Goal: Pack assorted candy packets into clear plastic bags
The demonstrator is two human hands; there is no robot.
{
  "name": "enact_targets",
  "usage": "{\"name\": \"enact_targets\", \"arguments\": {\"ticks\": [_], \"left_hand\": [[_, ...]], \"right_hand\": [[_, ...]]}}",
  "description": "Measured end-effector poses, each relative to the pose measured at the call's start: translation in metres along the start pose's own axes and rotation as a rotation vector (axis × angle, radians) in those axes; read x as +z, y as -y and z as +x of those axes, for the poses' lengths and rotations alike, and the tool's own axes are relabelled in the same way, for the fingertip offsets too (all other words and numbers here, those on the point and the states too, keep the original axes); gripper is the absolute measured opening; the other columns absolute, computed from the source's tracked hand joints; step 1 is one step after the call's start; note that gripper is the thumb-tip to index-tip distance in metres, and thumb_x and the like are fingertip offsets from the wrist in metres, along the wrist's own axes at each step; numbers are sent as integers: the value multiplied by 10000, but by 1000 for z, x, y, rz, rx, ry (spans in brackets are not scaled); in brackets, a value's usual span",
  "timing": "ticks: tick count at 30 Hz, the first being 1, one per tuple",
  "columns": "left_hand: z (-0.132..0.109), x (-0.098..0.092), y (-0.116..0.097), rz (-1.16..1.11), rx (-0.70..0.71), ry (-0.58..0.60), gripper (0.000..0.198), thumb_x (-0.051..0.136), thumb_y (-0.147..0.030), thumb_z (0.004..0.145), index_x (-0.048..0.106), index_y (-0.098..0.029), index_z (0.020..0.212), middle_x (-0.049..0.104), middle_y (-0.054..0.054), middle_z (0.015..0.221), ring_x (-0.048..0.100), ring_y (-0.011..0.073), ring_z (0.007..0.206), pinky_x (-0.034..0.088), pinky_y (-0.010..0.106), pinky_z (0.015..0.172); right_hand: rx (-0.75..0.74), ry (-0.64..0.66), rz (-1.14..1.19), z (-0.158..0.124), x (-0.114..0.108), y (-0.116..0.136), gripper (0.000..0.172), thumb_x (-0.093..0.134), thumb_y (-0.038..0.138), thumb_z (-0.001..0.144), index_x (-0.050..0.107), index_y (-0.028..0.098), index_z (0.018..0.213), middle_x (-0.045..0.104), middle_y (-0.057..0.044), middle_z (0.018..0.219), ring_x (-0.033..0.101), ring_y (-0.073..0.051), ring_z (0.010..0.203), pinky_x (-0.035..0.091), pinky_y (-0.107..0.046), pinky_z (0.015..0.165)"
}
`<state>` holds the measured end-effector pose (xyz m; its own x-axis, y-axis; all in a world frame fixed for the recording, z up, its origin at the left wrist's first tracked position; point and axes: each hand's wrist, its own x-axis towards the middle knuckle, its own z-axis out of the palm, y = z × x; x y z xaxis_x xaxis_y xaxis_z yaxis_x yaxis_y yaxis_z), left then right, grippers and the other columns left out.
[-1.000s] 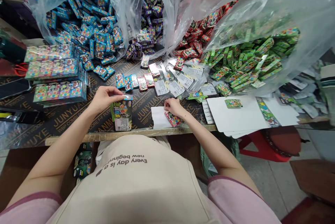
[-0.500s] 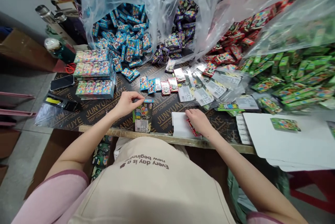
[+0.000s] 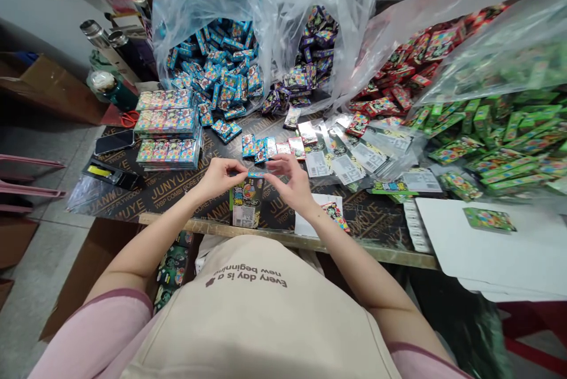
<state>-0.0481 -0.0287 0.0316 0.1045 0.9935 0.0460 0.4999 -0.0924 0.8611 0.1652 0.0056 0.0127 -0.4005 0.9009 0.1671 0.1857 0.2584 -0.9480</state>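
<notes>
A small blue box lies at the top end of a dark printed plastic packet near the table's front edge. My left hand pinches the box's left end between thumb and fingers. At the right end is my right hand, its thumb tip by the box and its fingers apart above. Whether this thumb presses on the box, I cannot tell. Beside the packet, partly under my right wrist, a red printed packet rests on a white sheet. Just beyond my hands stand several small blue boxes and red ones.
Clear bags spill blue boxes, purple boxes, red boxes and green boxes. Stacked wrapped packs stand at left, near a phone and a stapler. Flat printed packets lie right of centre.
My right hand has left the red packet on the white sheet and moved left to the blue box. My left hand keeps its pinch there. The view has shifted slightly.
</notes>
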Motion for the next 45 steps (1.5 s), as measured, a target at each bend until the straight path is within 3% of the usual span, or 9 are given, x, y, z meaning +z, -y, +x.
{"name": "enact_targets", "arguments": {"ticks": [4,11,16,21,25,33,39,43,45], "left_hand": [[-2,1,6,33,116,-47,108,715,-238,732,726,-152,795,738,60,793,684,178,737,527,276,686],[-10,8,14,93,345,-95,87,621,-183,826,706,-168,834,726,76,872,681,166,789,536,286,721],[-14,10,14,45,245,-141,90,623,-165,812,708,-178,838,703,83,934,664,176,860,529,321,771],[-13,13,20,-198,38,-215,85,710,-201,713,655,-148,674,704,65,779,674,181,746,531,290,658],[-14,12,18,-146,71,-228,75,692,-181,680,626,-151,661,710,75,802,673,186,761,516,280,651],[-16,21,12,-9,113,-339,229,768,-286,653,579,-159,648,694,57,739,653,173,685,486,278,624],[-17,25,15,-31,124,-377,229,771,-253,673,564,-170,621,684,40,731,637,158,675,486,278,637],[-18,27,19,-135,20,-363,191,777,-251,651,607,-173,692,681,37,782,636,162,723,492,276,655],[-22,33,26,-308,-91,-361,320,805,-255,601,634,-181,861,679,27,832,642,159,741,504,271,667]], "right_hand": [[-20,32,6,12,20,2,245,607,262,818,517,219,1042,675,-4,779,651,-161,718,515,-308,719],[-302,61,-200,-1,11,-6,113,515,219,885,585,223,974,688,-61,919,660,-181,844,512,-327,780],[-162,68,-180,22,0,10,89,611,289,825,602,210,865,635,-64,942,593,-198,933,478,-342,799],[147,496,57,59,4,21,207,656,360,735,568,184,674,605,-22,789,560,-150,766,432,-275,674],[282,698,101,70,14,23,225,670,370,689,565,178,634,535,34,598,475,-105,592,366,-254,593],[306,671,102,72,20,20,207,673,348,664,573,176,606,537,39,564,445,-89,542,317,-245,549],[368,536,153,64,24,12,228,725,333,603,567,171,576,539,36,551,456,-87,536,319,-241,540],[555,369,373,53,33,5,264,756,269,552,512,189,613,529,60,532,468,-84,514,334,-228,522],[711,246,486,51,37,3,296,746,196,536,474,205,653,498,87,500,452,-82,474,326,-217,486]]}}
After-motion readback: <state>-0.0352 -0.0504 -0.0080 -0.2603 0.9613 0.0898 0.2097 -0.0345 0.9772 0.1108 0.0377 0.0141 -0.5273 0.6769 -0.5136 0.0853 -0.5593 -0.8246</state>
